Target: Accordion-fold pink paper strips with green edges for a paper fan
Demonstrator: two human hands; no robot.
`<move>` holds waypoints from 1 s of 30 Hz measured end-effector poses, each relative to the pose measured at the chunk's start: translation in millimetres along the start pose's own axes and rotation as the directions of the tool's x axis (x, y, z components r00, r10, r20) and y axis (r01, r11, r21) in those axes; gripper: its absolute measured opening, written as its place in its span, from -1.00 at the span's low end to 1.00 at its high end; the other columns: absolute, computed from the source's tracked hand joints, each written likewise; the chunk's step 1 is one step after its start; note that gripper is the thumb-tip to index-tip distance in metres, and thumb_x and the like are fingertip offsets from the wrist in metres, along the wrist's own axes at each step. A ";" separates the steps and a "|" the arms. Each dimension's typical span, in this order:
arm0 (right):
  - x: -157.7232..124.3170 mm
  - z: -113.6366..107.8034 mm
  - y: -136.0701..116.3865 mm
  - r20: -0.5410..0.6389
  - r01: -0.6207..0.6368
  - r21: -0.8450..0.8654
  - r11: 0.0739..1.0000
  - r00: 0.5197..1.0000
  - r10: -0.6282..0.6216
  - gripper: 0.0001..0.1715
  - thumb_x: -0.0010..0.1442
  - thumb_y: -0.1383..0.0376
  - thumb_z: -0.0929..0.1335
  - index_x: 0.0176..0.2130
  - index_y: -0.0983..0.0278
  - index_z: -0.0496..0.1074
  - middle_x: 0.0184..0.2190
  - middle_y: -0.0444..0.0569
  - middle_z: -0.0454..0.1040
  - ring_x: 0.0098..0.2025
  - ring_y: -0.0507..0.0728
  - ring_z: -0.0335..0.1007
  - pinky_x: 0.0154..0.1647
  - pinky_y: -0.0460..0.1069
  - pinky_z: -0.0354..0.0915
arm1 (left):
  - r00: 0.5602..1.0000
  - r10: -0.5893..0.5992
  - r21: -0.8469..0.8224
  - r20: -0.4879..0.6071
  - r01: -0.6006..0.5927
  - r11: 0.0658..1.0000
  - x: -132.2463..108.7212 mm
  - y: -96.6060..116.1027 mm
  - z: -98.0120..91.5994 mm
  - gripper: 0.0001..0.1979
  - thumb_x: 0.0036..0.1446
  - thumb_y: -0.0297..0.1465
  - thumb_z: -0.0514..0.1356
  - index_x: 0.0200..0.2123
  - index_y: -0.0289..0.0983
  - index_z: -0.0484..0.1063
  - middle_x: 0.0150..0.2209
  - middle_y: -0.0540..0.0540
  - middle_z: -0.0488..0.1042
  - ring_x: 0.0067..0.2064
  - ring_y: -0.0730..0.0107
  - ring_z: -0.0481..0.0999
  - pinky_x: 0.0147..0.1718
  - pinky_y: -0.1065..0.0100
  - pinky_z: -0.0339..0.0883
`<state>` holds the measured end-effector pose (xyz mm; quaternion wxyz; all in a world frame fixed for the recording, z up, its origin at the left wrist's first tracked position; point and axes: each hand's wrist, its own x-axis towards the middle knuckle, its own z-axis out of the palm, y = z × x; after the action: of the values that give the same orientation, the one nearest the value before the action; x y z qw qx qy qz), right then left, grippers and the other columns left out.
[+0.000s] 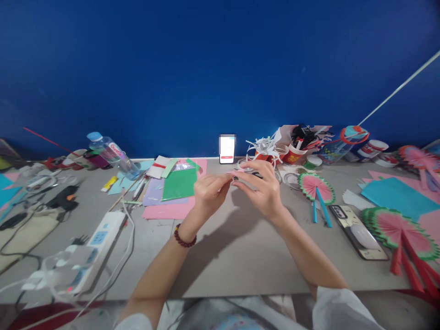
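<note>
Both hands are raised over the middle of the grey table point(233, 270), their fingertips meeting. My left hand point(210, 191), below a dark red bead bracelet point(184, 236), is closed in a pinch. My right hand point(263, 188) has its thumb and forefinger pinched together at the same spot. Between the fingertips shows a small sliver of something pink with a dark bit beside it, too small to name. Behind the hands, a lit phone point(227, 149) stands upright against the blue wall.
Green card point(184, 184) and pink paper lie left of the hands. Farther left are a power strip point(103, 238) with cables and a leaning bottle point(113, 153). Rightward are watermelon-patterned paper fans point(316, 188), a second phone point(359, 233), cups and blue paper point(398, 197).
</note>
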<state>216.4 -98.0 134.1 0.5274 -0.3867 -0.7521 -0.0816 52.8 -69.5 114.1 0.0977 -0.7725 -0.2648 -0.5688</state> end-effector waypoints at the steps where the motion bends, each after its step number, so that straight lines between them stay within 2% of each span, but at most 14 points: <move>1: 0.2 -0.1 1.0 0.006 0.007 0.006 1.000 1.000 -0.007 -0.81 0.12 0.29 0.43 -0.21 0.06 0.55 -0.21 -0.05 0.54 -0.11 0.19 0.39 -0.06 0.15 0.32 | 1.000 -0.001 0.002 0.010 0.001 1.000 0.1 0.5 0.1 -0.88 0.13 -0.54 0.18 -0.31 -0.27 0.51 -0.40 -0.06 0.62 -0.39 0.43 0.60 -0.39 0.44 0.39; 5: -0.3 1.0 2.6 -0.001 0.013 0.029 0.999 1.000 -0.013 -0.88 0.14 0.32 0.41 -0.28 0.09 0.54 -0.33 -0.10 0.57 -0.15 0.18 0.40 -0.07 0.14 0.30 | 0.998 -0.040 0.000 0.045 0.040 0.999 -0.7 3.5 1.8 -0.89 0.13 -0.52 0.18 -0.33 -0.27 0.51 -0.42 -0.05 0.61 -0.41 0.42 0.58 -0.40 0.43 0.38; 10: -0.1 2.9 5.4 0.005 -0.010 0.067 0.998 1.000 0.010 -0.95 0.16 0.33 0.39 -0.34 0.17 0.49 -0.38 -0.08 0.56 -0.21 0.17 0.40 -0.10 0.12 0.29 | 0.995 -0.093 -0.046 0.045 0.095 0.994 -3.9 3.2 6.7 -0.89 0.13 -0.49 0.21 -0.25 -0.27 0.51 -0.33 -0.09 0.62 -0.34 0.41 0.60 -0.35 0.44 0.40; 15: 1.9 4.7 14.2 0.000 -0.065 0.172 0.983 0.998 0.066 -0.92 0.21 0.31 0.35 -0.35 0.20 0.44 -0.42 -0.07 0.52 -0.25 0.14 0.39 -0.14 0.10 0.31 | 0.989 -0.128 -0.021 0.077 0.130 0.991 -6.2 0.0 7.7 -0.90 0.16 -0.46 0.20 -0.26 -0.26 0.52 -0.33 -0.08 0.62 -0.33 0.40 0.59 -0.32 0.39 0.39; 22: 6.0 -3.8 25.4 0.131 -0.045 0.220 0.974 0.991 0.016 -0.91 0.19 0.23 0.36 -0.28 0.17 0.48 -0.37 -0.05 0.53 -0.22 0.15 0.42 -0.11 0.10 0.33 | 0.993 -0.038 0.076 0.116 0.030 0.997 -5.3 0.0 1.9 -0.88 0.16 -0.51 0.17 -0.27 -0.28 0.51 -0.39 -0.06 0.61 -0.39 0.40 0.57 -0.38 0.39 0.34; 25: 6.3 -7.9 26.5 0.209 0.011 0.156 0.988 0.977 -0.044 -0.73 0.11 0.14 0.42 -0.16 0.14 0.49 -0.32 -0.04 0.54 -0.17 0.17 0.41 -0.06 0.12 0.32 | 0.992 0.000 0.117 0.129 -0.016 0.993 -4.7 1.7 0.7 -0.87 0.16 -0.52 0.15 -0.30 -0.27 0.50 -0.45 -0.04 0.59 -0.43 0.41 0.55 -0.39 0.39 0.31; 26: 5.7 -8.2 26.5 0.224 0.036 0.123 0.992 0.973 -0.063 -0.73 0.11 0.14 0.42 -0.16 0.14 0.50 -0.32 -0.04 0.53 -0.16 0.17 0.40 -0.05 0.12 0.31 | 0.991 0.013 0.126 0.134 -0.030 0.992 -4.4 2.6 0.5 -0.87 0.16 -0.53 0.15 -0.32 -0.27 0.50 -0.47 -0.03 0.58 -0.44 0.41 0.54 -0.40 0.38 0.30; 30: 1.4 -4.7 26.6 0.173 0.099 0.011 0.995 0.980 -0.099 -0.91 0.17 0.25 0.39 -0.32 0.14 0.54 -0.37 -0.07 0.52 -0.19 0.14 0.38 -0.09 0.09 0.28 | 0.988 0.030 0.149 0.151 -0.053 0.987 -3.9 5.6 1.0 -0.89 0.15 -0.53 0.16 -0.34 -0.28 0.49 -0.48 -0.03 0.57 -0.45 0.42 0.54 -0.43 0.39 0.26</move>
<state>237.5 -81.5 129.7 0.4558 -0.3540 -0.8134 -0.0729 55.7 -75.0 111.0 0.1483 -0.8083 -0.2979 -0.4858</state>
